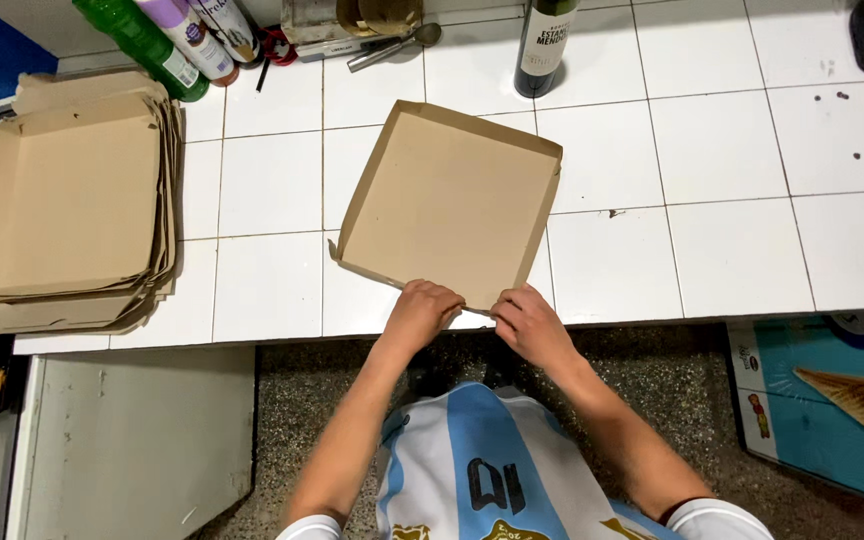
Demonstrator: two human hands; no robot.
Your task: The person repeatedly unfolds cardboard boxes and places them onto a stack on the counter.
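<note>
Looking down at a white tiled counter (752,200) filling most of the frame. Lying flat in the middle of the frame: a brown cardboard box (449,200), open on top, turned a little so one corner is pointing to the upper middle. Sitting right at the box's near edge, just below the middle of the frame: both hands, side by side and almost touching each other. Left hand (422,312) pressing down on the near edge of the box, fingers curled over the low wall, gripping it. Right hand (529,322) doing the same just beside it, fingers bent and pinching that same edge of the cardboard. Stretching away from the hands toward the top of the frame: the rest of the box. Resting at the left side of the frame, well apart from the hands: a pile of flat boxes (67,200), same brown colour, stacked one on another. Standing at the upper left: a green bottle (142,45) and a white and purple bottle (192,35), leaning close together. Standing at the top middle, near the far corner of the open box: a dark glass bottle (542,45). Lying beside it to the left: a metal spoon (397,45). Showing at the bottom middle: a blue and white striped shirt (482,460).
</note>
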